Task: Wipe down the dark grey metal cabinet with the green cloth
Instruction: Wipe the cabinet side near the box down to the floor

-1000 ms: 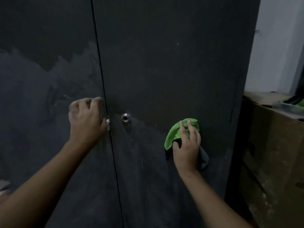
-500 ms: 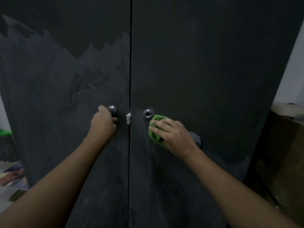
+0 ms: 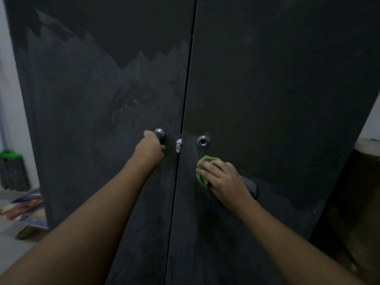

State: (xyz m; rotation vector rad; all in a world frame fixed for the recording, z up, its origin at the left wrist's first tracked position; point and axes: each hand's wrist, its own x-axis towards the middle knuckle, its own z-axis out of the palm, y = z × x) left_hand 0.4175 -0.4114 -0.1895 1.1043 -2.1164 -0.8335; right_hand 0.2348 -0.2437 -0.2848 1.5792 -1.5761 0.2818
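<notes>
Fingers [image 3: 207,166] of the right hand [image 3: 224,179] press flat on the cloth [image 3: 202,171], low on the cabinet's [image 3: 277,89] right door.
Left hand [image 3: 150,151] is curled round the left knob [image 3: 159,133]. Risk, I judge: the bunched cloth could slip from under the palm, or catch the right knob [image 3: 203,140] just above.

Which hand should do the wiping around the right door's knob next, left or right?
Right. The right hand already presses the cloth flat on the right door, just below its knob. The left hand is at the left knob, holds no cloth and seems to steady that door.
</notes>
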